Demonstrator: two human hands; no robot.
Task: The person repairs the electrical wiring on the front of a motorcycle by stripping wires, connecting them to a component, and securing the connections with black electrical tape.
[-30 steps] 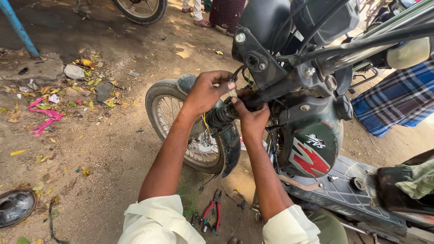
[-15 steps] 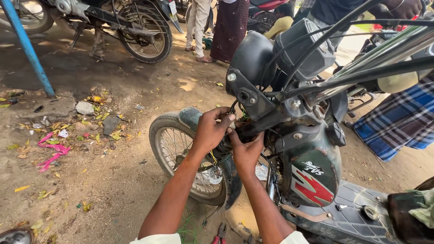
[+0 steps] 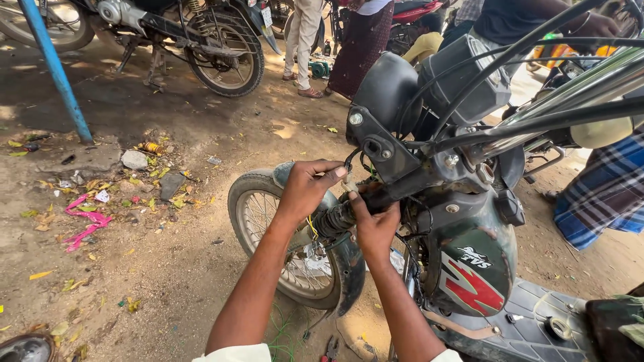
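While both hands work at the front of the moped, the scene sorts out like this:

Left hand: the left hand (image 3: 310, 188) reaches in from above, its grip closed with fingertips pinched on a small pale connector (image 3: 349, 182) just under the headlight housing, so that the part stays steady.

Right hand: the right hand (image 3: 376, 224) comes up from below, its grip curled shut around the same connector and the wires behind it; thumb and fingers meet the left hand's, apparently to press or pull the piece against the other hand.

Connector: it sits between the two hands, touching both, close beside the black ribbed boot (image 3: 334, 219) of the fork; how it joins the wiring is hidden by the fingers.

Moped: the green moped (image 3: 473, 268) stands upright on bare dirt, its front wheel (image 3: 282, 248) turned toward the left, which opens the space behind the headlight (image 3: 389, 90) to the hands.

Loose wires: a yellow wire (image 3: 312, 228) hangs below the left wrist, and thin green wire (image 3: 285, 332) lies on the ground by the tyre.

Pliers: red-handled pliers (image 3: 331, 348) lie on the dirt between the forearms, within easy reach.

Surroundings: another motorcycle (image 3: 201, 40) is parked beyond, near a blue pole (image 3: 57, 74); other people stand in the background, and litter (image 3: 87, 221) is scattered on the left.
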